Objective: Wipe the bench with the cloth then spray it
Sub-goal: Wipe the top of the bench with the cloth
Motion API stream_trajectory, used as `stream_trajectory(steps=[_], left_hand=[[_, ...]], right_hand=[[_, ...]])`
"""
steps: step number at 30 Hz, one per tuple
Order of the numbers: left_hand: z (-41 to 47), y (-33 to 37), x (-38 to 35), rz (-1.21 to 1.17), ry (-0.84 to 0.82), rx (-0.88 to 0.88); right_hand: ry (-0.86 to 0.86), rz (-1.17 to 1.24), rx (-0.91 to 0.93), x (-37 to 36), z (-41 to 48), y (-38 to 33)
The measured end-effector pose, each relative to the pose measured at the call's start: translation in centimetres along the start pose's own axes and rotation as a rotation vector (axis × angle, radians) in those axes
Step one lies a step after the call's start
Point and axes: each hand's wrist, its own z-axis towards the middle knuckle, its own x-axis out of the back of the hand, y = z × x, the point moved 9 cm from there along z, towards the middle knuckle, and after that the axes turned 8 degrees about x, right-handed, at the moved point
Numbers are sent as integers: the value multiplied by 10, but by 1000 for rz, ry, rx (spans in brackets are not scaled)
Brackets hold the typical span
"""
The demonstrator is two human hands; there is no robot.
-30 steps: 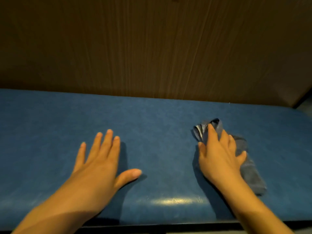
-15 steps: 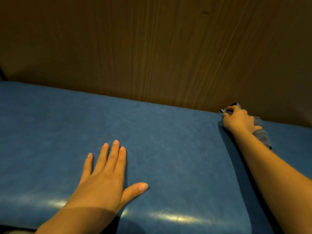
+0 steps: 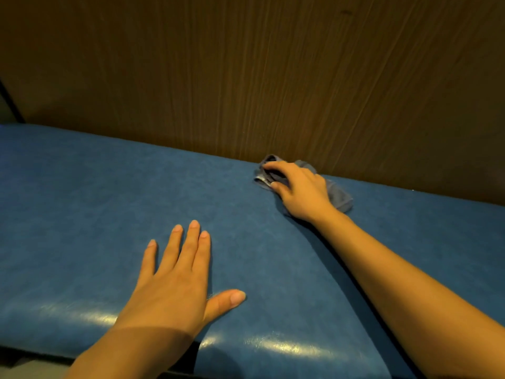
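Observation:
The blue padded bench (image 3: 82,203) runs across the view from left to right. A crumpled grey-blue cloth (image 3: 338,198) lies at the bench's back edge, against the wooden wall. My right hand (image 3: 300,190) presses down on the cloth, fingers curled over its left end, arm stretched forward. My left hand (image 3: 177,277) lies flat on the bench near its front edge, fingers spread, holding nothing. No spray bottle is in view.
A brown wood-grain wall panel (image 3: 259,77) rises directly behind the bench. A dark vertical edge (image 3: 11,105) shows at the far left of the wall. The bench's front edge (image 3: 54,351) drops off at the bottom.
My right hand pushed the cloth from near the front of the bench to the back edge, then slid it left along the wall. My left hand stayed flat on the bench.

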Motion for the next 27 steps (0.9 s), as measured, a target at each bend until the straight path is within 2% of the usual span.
stream_trajectory(steps=[2,4,6,14,16,21,24,27], left_hand=[[-4,-3,7,51,21,17],[-8,0,16,75,-48,16],[-10,2,20,-13,-97,8],[-16,6,22,-73,-110,-23],[-16,7,21,-93,-119,-27],[-20,8,27,-138,-128,-27],[-17,10,24,-160,-115,-63],[-17,5,28,-324,-184,-66]], right_hand=[[-42,10,77,-5,-11,-15],[-69,0,112,-7,-26,-23],[-80,-7,135,-7,-40,-29],[-183,-45,87,-1,-94,-47],[-149,-49,69,3,-113,-51],[56,-194,-37,16,-151,-64],[106,-256,-142,14,-162,-75],[115,-299,-233,7,-164,-88]])
